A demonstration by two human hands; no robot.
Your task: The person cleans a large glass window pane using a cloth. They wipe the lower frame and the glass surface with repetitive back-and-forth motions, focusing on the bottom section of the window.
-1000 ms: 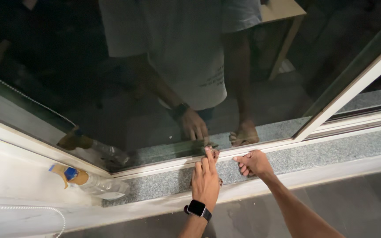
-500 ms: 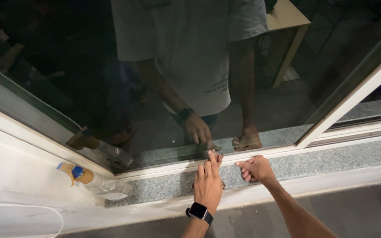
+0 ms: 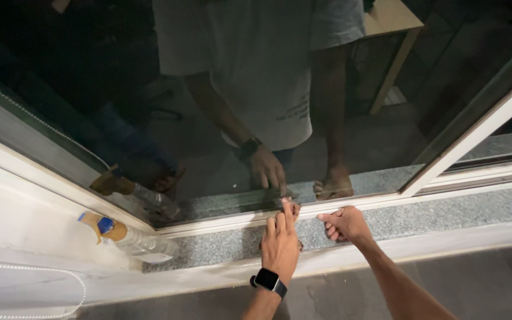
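My left hand (image 3: pixel 281 244), with a black smartwatch (image 3: pixel 268 280) on its wrist, reaches up across the grey speckled stone sill (image 3: pixel 220 244). Its fingertips press on a small dark bit (image 3: pixel 292 205) at the white bottom rail (image 3: pixel 220 223) of the glass pane (image 3: pixel 386 112). What that bit is stays unclear. My right hand (image 3: pixel 345 224) rests just to the right with its fingers curled, knuckles on the sill and fingertips against the same rail. The dark glass mirrors my own body, arm and hand.
A clear plastic bottle (image 3: pixel 131 238) with a tan label and blue cap lies on the sill at the left, against the white wall. A white beaded cord (image 3: pixel 37 271) curves at the lower left. A slanted white frame post (image 3: pixel 469 139) divides the glass on the right.
Both hands stay at the same spot on the rail. My left fingertips have crept slightly up onto it; the view has shifted a little.
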